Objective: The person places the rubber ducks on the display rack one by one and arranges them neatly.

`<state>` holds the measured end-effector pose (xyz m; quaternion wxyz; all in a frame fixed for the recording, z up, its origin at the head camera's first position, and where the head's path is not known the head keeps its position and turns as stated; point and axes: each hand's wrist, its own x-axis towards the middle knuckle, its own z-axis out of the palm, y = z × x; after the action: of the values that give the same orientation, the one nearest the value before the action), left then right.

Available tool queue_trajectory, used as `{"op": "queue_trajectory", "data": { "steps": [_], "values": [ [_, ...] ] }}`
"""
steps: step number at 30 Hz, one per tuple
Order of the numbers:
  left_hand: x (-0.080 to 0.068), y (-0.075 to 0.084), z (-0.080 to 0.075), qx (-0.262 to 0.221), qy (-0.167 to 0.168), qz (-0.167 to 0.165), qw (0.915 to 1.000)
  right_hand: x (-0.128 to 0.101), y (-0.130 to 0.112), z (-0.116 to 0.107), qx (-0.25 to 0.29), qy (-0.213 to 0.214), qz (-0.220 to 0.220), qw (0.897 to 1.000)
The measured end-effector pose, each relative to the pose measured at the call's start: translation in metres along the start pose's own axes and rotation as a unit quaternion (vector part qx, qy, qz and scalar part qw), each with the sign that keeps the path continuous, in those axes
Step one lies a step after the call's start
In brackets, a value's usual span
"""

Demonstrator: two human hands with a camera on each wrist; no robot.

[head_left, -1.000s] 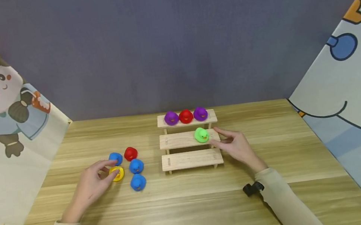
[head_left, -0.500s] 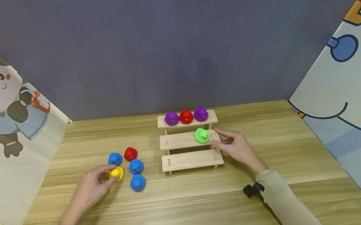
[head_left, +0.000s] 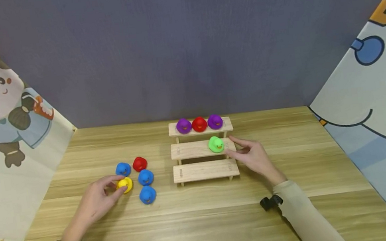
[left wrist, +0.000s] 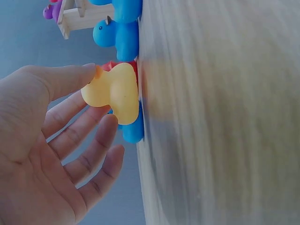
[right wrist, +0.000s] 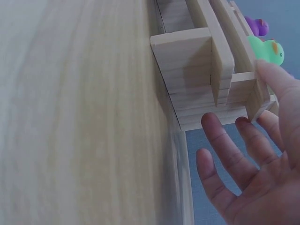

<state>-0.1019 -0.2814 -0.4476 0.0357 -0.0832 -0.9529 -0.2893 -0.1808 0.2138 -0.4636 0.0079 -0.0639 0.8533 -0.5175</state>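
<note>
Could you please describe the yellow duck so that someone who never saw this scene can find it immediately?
On the wooden table, look left of the three-tier wooden stand, to a cluster of toy ducks. There, the person's left hand pinches the yellow duck, the nearer one in the left column. No other duck is yellow: its neighbours are blue or red.

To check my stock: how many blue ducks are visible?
3: the far blue duck behind the yellow duck, the middle blue duck right of it, the near blue duck in front.
</note>
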Motion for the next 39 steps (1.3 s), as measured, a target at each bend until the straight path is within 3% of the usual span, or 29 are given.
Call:
{"op": "queue_trajectory", "data": {
  "steps": [14, 23, 30, 39],
  "values": [
    [0.003, 0.013, -0.001, 0.018, 0.031, 0.034, 0.9988, 0.001, -0.004, 0.001, 0.002, -0.005, 0.001, 1.000],
    [0.007, 0.026, 0.000, 0.000, 0.039, 0.057, 0.9976, 0.001, -0.004, 0.000, 0.003, -0.004, 0.009, 1.000],
    [0.010, 0.037, -0.001, -0.005, 0.079, 0.080, 0.9937, 0.000, -0.005, 0.000, 0.003, -0.005, 0.011, 1.000],
    [0.022, 0.058, 0.002, -0.022, 0.069, 0.095, 0.9928, -0.001, -0.004, -0.001, 0.006, -0.005, 0.011, 1.000]
  ]
}}
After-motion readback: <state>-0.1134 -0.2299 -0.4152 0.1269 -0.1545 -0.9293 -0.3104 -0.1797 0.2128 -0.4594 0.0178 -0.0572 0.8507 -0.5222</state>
